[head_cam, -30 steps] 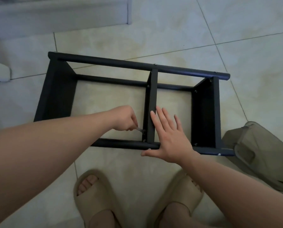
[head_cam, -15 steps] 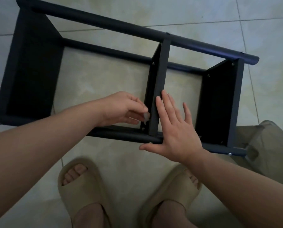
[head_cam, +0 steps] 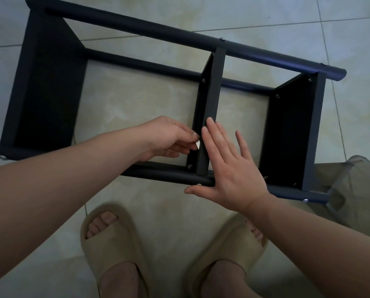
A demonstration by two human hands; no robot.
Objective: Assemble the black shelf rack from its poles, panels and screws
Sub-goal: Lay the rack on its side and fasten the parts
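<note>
The black shelf rack (head_cam: 136, 29) lies on its side on the tiled floor, its three panels screwed between long poles. My right hand (head_cam: 233, 173) presses flat with straight fingers on the edge of the middle panel (head_cam: 214, 93) and the near pole (head_cam: 164, 174). Just left of that panel, my left hand (head_cam: 169, 138) pinches a small silvery tool (head_cam: 197, 144) between thumb and fingertips. The tool's tip is a little above a screw (head_cam: 190, 166) at the panel's lower corner. Most of the tool is hidden in my fingers.
An olive fabric bag (head_cam: 352, 186) lies against the rack's right end. My feet in beige slippers (head_cam: 108, 239) stand right in front of the near pole. The left panel (head_cam: 48, 93) and right panel (head_cam: 287, 136) close off the rack's ends.
The view has come closer to the rack. My left hand has lifted the tool from the lower screw and moved it up along the middle panel. My right hand stays pressed in place.
</note>
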